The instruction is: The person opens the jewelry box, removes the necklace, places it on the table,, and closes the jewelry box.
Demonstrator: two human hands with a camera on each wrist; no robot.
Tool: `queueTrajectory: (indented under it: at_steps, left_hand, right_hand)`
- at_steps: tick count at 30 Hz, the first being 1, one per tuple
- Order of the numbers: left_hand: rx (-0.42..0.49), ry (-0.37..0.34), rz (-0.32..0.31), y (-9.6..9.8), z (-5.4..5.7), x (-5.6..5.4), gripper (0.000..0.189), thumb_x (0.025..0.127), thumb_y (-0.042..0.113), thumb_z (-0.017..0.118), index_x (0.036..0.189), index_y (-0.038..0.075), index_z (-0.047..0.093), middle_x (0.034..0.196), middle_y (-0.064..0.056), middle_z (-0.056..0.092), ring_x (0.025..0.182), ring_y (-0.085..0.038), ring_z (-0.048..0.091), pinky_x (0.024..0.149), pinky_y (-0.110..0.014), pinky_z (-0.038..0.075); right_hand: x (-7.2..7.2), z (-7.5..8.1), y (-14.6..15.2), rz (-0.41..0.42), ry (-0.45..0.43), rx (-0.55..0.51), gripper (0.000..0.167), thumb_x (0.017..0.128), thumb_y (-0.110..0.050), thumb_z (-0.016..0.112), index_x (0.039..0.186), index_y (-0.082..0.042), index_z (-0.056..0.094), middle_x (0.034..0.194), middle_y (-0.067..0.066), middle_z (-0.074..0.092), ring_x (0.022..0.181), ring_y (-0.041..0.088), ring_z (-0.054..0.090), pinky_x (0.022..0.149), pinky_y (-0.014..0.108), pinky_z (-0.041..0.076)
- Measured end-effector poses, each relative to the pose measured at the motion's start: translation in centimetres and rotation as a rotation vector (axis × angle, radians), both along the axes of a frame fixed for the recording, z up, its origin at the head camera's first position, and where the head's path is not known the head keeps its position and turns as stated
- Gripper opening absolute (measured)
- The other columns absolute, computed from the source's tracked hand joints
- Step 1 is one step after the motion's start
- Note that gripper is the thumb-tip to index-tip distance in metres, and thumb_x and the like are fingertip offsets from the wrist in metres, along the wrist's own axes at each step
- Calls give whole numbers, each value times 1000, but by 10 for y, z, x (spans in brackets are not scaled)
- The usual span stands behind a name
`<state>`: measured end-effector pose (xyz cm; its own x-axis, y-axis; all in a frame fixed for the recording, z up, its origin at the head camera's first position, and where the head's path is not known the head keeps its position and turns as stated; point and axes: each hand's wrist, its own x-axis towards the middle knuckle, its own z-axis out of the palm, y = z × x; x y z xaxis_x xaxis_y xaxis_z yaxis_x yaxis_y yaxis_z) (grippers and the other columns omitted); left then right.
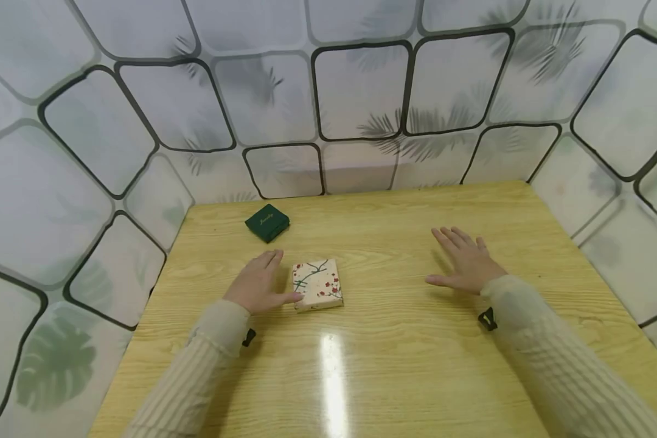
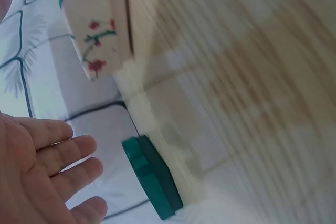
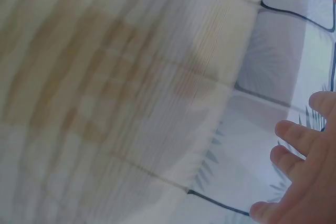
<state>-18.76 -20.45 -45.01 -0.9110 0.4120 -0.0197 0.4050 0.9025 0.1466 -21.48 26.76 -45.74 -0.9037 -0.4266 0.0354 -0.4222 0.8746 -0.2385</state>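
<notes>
A flat cream box (image 1: 319, 281) with red blossoms and dark green branches lies on the wooden table. My left hand (image 1: 258, 285) is just left of it, fingers extended, its thumb overlapping the box's lower left corner in the head view. Behind that hand sits a small dark green box (image 1: 268, 222) with gold lettering on top. In the left wrist view the hand (image 2: 47, 171) holds nothing, with the green box (image 2: 151, 179) beyond its fingertips. Far to the right, my right hand (image 1: 462, 261) is spread over the table with nothing in it.
The light wood table (image 1: 394, 365) ends at the back and sides against pale fabric walls (image 1: 361, 91) with dark outlined shapes and leaf prints. A bright reflection streaks the tabletop near the front. Dark straps show at both wrists.
</notes>
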Motion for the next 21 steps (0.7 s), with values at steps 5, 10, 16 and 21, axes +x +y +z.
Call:
queueTrajectory:
  at_steps: [5, 10, 16, 21]
  left_hand:
    - [9, -68, -7, 14, 3, -1, 118, 75, 84, 46, 152, 0, 19, 154, -19, 25, 141, -34, 25, 113, -47, 25]
    - [-6, -93, -18, 25, 1, -2, 119, 74, 86, 45, 153, 1, 18, 155, -18, 25, 141, -33, 25, 112, -47, 28]
    - [-9, -102, -46, 37, -1, -4, 119, 71, 85, 49, 154, 5, 18, 154, -20, 25, 139, -34, 29, 109, -48, 33]
    - [-20, -111, -54, 47, -2, -5, 123, 66, 85, 55, 155, 9, 17, 154, -16, 27, 139, -32, 30, 108, -48, 35]
  right_hand:
    - [-3, 0, -11, 20, -3, -3, 108, 79, -66, 64, 157, -19, 5, 155, 22, 20, 142, 42, 14, 100, 77, 10]
    - [-5, 1, -22, 44, -2, -19, 108, 79, -68, 63, 157, -18, 7, 156, 20, 20, 141, 43, 17, 100, 76, 12]
    - [-9, 0, -37, 94, -10, -33, 111, 78, -73, 60, 156, -15, 7, 156, 20, 20, 140, 42, 20, 102, 74, 17]
    - [-12, -5, -51, 137, -16, -75, 112, 78, -71, 62, 156, -12, 8, 155, 21, 20, 140, 40, 23, 104, 71, 19]
